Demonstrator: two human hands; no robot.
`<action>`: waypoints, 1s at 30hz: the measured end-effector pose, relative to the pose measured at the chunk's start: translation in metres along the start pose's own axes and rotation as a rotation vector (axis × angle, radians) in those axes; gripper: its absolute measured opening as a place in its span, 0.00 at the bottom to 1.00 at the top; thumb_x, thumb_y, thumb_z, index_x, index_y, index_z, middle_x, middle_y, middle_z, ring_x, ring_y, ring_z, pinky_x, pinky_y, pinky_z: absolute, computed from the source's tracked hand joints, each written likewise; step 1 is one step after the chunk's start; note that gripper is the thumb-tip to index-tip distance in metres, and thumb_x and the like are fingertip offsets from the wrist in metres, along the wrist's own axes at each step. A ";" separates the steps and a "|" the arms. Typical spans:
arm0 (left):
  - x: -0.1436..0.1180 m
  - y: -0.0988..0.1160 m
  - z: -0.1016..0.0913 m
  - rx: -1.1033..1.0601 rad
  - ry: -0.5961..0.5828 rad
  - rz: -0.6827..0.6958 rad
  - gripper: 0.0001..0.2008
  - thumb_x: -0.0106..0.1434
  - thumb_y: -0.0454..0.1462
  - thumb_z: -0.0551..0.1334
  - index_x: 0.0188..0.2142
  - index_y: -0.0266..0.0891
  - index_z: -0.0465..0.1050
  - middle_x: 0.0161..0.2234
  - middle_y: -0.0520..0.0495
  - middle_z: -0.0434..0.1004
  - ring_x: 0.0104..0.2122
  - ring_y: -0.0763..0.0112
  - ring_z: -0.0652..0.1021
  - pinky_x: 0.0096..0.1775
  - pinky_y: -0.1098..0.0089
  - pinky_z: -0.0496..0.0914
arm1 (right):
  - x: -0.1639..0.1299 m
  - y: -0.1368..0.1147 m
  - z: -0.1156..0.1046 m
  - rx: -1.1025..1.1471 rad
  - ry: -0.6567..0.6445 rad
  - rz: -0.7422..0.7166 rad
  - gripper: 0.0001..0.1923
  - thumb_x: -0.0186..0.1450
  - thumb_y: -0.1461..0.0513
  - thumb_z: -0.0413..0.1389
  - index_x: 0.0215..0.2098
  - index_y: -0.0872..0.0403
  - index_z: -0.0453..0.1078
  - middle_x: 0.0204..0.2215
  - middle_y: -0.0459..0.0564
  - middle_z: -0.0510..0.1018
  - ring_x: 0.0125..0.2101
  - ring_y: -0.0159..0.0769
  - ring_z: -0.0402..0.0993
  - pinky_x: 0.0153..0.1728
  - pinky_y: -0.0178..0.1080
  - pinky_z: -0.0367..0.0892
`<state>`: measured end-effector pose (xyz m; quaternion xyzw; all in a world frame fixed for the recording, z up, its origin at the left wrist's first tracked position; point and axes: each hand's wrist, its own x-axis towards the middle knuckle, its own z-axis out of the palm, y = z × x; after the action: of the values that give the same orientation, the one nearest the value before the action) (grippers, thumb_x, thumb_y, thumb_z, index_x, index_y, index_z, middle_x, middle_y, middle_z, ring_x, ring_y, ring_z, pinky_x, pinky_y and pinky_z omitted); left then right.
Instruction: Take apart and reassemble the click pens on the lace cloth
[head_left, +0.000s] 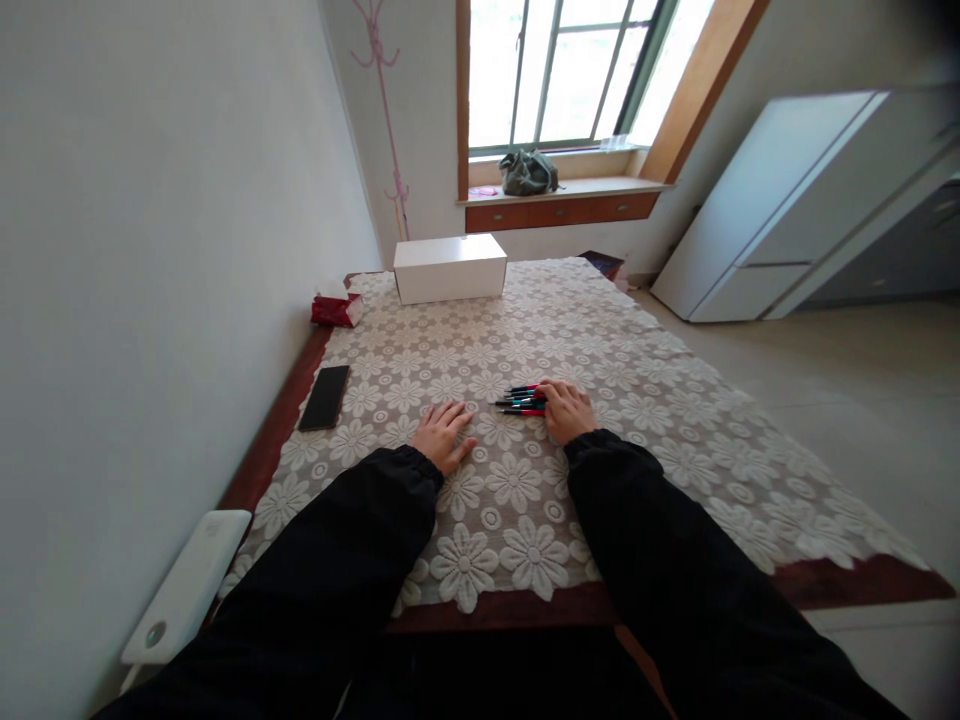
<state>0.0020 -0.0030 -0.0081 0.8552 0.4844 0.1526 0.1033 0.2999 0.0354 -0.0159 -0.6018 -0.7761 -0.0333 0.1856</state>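
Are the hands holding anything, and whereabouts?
The right hand covers one end of a bunch of pens on the tablecloth; a closed grip cannot be told. The left hand lies flat, holding nothing.

Single head-worn view, high above the worktop (525, 500). Angled forward and down past both sleeves, taking in the far window (570, 70). Wide, not close.

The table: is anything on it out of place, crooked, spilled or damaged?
Nothing is spilled or broken. The pens lie in a loose, uneven bunch under the right hand, while the left hand rests flat on the lace cloth. The black phone lies off the cloth, near the table edge.
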 end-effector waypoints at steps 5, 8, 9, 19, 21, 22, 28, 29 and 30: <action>0.000 0.001 -0.001 0.007 -0.014 -0.011 0.27 0.69 0.50 0.53 0.63 0.43 0.64 0.67 0.43 0.62 0.68 0.55 0.57 0.68 0.47 0.48 | -0.002 0.001 0.017 -0.030 -0.024 0.004 0.24 0.70 0.60 0.44 0.64 0.51 0.62 0.64 0.53 0.66 0.64 0.46 0.58 0.62 0.52 0.53; 0.001 0.001 0.000 0.007 -0.018 -0.014 0.27 0.69 0.50 0.53 0.63 0.43 0.64 0.67 0.43 0.62 0.68 0.55 0.57 0.68 0.47 0.48 | -0.003 0.000 0.022 -0.058 -0.070 0.007 0.29 0.72 0.51 0.42 0.67 0.52 0.57 0.68 0.52 0.61 0.67 0.48 0.52 0.65 0.55 0.48; 0.001 0.001 0.000 0.007 -0.021 -0.014 0.27 0.69 0.50 0.53 0.63 0.43 0.64 0.67 0.43 0.61 0.68 0.55 0.57 0.68 0.47 0.48 | -0.004 -0.001 0.023 -0.067 -0.084 0.000 0.32 0.71 0.48 0.43 0.68 0.52 0.55 0.68 0.53 0.59 0.68 0.48 0.50 0.66 0.56 0.47; 0.000 0.000 0.000 -0.003 -0.010 -0.010 0.27 0.69 0.50 0.53 0.63 0.43 0.63 0.67 0.42 0.62 0.68 0.55 0.57 0.68 0.47 0.47 | -0.002 0.002 0.022 -0.078 -0.114 -0.031 0.30 0.71 0.53 0.43 0.69 0.53 0.54 0.69 0.53 0.58 0.69 0.46 0.50 0.67 0.52 0.50; 0.000 0.000 0.000 -0.004 -0.011 -0.010 0.27 0.69 0.50 0.53 0.63 0.42 0.63 0.67 0.42 0.62 0.68 0.55 0.56 0.68 0.47 0.47 | -0.002 0.002 0.021 -0.083 -0.117 -0.041 0.31 0.71 0.57 0.43 0.70 0.54 0.53 0.69 0.52 0.57 0.69 0.45 0.50 0.67 0.51 0.49; 0.000 0.000 0.000 -0.005 -0.012 -0.010 0.27 0.69 0.50 0.53 0.63 0.42 0.64 0.67 0.42 0.62 0.68 0.55 0.56 0.68 0.47 0.47 | -0.002 0.001 0.019 -0.086 -0.122 -0.047 0.31 0.70 0.58 0.43 0.70 0.55 0.52 0.69 0.52 0.57 0.69 0.45 0.50 0.67 0.50 0.49; 0.001 -0.001 0.001 0.004 -0.026 -0.015 0.27 0.69 0.50 0.53 0.63 0.42 0.64 0.67 0.43 0.61 0.68 0.54 0.57 0.68 0.45 0.48 | -0.003 -0.007 0.012 -0.100 -0.130 -0.033 0.34 0.70 0.48 0.46 0.71 0.50 0.52 0.70 0.52 0.53 0.70 0.52 0.45 0.67 0.59 0.44; 0.001 -0.001 0.001 0.006 -0.029 -0.017 0.27 0.69 0.50 0.53 0.63 0.42 0.64 0.67 0.43 0.61 0.68 0.54 0.57 0.68 0.45 0.48 | -0.003 -0.009 0.012 -0.103 -0.128 -0.021 0.34 0.70 0.46 0.45 0.70 0.47 0.52 0.71 0.51 0.52 0.70 0.54 0.44 0.66 0.63 0.43; 0.001 -0.001 0.001 0.006 -0.029 -0.019 0.27 0.69 0.50 0.53 0.63 0.42 0.64 0.67 0.43 0.61 0.68 0.54 0.57 0.68 0.45 0.48 | -0.003 -0.009 0.011 -0.105 -0.130 -0.009 0.34 0.70 0.44 0.45 0.70 0.45 0.52 0.71 0.50 0.52 0.70 0.56 0.44 0.65 0.67 0.42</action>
<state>0.0024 -0.0016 -0.0091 0.8531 0.4912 0.1377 0.1092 0.2888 0.0331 -0.0259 -0.6083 -0.7862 -0.0356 0.1027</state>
